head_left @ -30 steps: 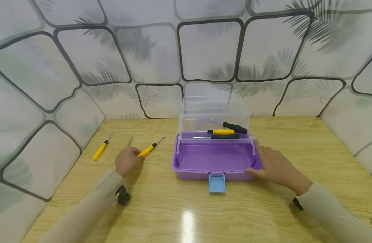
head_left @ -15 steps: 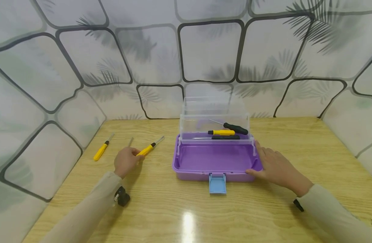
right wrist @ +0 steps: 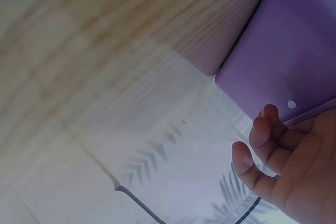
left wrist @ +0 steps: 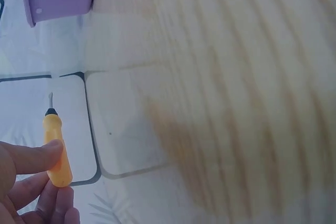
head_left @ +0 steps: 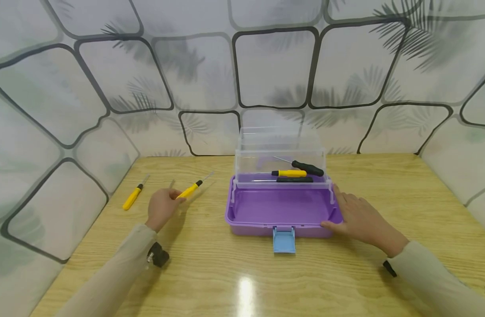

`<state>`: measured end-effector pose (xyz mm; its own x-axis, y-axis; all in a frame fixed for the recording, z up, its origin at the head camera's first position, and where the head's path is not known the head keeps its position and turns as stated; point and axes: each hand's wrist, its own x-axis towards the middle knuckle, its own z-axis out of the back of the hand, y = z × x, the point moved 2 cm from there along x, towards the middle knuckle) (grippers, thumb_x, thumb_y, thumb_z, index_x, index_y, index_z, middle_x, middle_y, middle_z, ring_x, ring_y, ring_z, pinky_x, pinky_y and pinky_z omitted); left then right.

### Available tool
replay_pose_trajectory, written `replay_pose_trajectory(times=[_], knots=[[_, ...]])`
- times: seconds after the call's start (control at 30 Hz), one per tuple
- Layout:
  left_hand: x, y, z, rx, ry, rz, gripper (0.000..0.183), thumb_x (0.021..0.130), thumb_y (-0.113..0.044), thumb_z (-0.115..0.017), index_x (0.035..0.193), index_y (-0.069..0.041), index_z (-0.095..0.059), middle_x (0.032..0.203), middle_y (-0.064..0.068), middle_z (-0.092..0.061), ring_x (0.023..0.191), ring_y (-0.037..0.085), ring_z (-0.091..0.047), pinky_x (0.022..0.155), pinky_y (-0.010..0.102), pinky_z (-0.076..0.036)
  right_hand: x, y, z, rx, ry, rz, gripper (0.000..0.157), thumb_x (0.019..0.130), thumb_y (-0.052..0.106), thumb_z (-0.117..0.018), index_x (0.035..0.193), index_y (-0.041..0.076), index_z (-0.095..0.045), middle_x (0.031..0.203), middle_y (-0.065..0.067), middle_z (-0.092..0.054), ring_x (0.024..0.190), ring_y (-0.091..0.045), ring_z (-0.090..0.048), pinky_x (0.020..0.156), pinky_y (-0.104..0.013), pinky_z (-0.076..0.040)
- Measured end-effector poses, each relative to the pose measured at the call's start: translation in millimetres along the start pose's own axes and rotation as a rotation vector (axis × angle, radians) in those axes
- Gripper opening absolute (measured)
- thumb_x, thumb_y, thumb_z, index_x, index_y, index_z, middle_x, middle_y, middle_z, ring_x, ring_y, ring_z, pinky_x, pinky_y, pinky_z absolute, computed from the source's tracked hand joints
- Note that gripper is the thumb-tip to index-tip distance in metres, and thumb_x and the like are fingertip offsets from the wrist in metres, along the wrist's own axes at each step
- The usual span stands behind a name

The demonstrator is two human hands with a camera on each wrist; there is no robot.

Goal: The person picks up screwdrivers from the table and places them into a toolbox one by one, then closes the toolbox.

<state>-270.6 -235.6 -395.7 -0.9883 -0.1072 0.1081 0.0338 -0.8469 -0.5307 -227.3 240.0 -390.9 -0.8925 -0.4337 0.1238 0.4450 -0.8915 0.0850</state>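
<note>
My left hand (head_left: pixel 162 207) pinches a yellow-handled screwdriver (head_left: pixel 190 189) between thumb and fingers, its metal tip pointing away and to the right. The left wrist view shows the thumb pressed on the yellow handle (left wrist: pixel 59 153). Just behind that hand a thin metal shaft (head_left: pixel 171 184) shows; whatever it joins is hidden. Farther left lies another yellow screwdriver (head_left: pixel 133 196). My right hand (head_left: pixel 359 218) rests against the right end of a purple toolbox (head_left: pixel 250 230), thumb at the front rim. In the right wrist view its fingers (right wrist: pixel 243 157) are loosely bent beside the purple wall.
A raised clear tray (head_left: pixel 242 183) in the toolbox holds a yellow screwdriver (head_left: pixel 291 173) and two black-handled ones, one (head_left: pixel 308 167) lying askew. The clear lid (head_left: pixel 280 137) stands up behind. A blue latch (head_left: pixel 284 242) hangs at the front. Patterned fabric walls surround the wooden table (head_left: pixel 211 273).
My left hand has drawn slightly back to the left, and the screwdriver in it has risen off the table, its tip lifting. The right hand stays on the toolbox.
</note>
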Motion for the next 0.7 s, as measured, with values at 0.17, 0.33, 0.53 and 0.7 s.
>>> replay_pose_trajectory(times=[0.17,0.33,0.53,0.7], knots=[[0.1,-4.0,3.3,-0.041,-0.026,-0.022,0.026,0.086,-0.017,-0.068,0.102,0.003,-0.07,0.097,0.022,-0.07,0.081,0.03,-0.066,0.067,0.039,-0.053,0,-1,-0.8,-0.001,-0.004,0.002,0.108,0.081,0.062,-0.059,0.144,-0.014,-0.015,0.115,-0.03,-0.058,0.099,-0.041,-0.058,0.085,-0.055,-0.046],[-0.2,-10.4,5.8,-0.04,-0.059,-0.041,0.024,0.084,-0.018,-0.069,0.1,0.0,-0.072,0.094,0.019,-0.071,0.079,0.028,-0.065,0.068,0.038,-0.052,-1,-1,-1.6,-0.003,-0.004,0.004,0.108,0.081,0.062,-0.059,0.144,-0.015,-0.015,0.116,-0.03,-0.058,0.1,-0.04,-0.058,0.085,-0.054,-0.046],[-1.6,-19.8,9.3,-0.048,-0.084,-0.069,0.027,0.084,-0.018,-0.071,0.102,0.001,-0.071,0.097,0.02,-0.071,0.081,0.029,-0.065,0.07,0.04,-0.052,-1,-1,-1.1,-0.001,-0.009,0.01,0.108,0.081,0.062,-0.059,0.144,-0.015,-0.015,0.115,-0.03,-0.058,0.1,-0.041,-0.058,0.085,-0.055,-0.046],[-1.9,-24.2,11.8,-0.05,-0.1,-0.07,0.027,0.084,-0.018,-0.07,0.104,0.001,-0.07,0.097,0.02,-0.071,0.081,0.028,-0.064,0.07,0.04,-0.052,-1,0,-0.2,-0.001,-0.003,0.004,0.108,0.081,0.062,-0.059,0.144,-0.014,-0.015,0.117,-0.031,-0.057,0.102,-0.042,-0.057,0.087,-0.056,-0.045]])
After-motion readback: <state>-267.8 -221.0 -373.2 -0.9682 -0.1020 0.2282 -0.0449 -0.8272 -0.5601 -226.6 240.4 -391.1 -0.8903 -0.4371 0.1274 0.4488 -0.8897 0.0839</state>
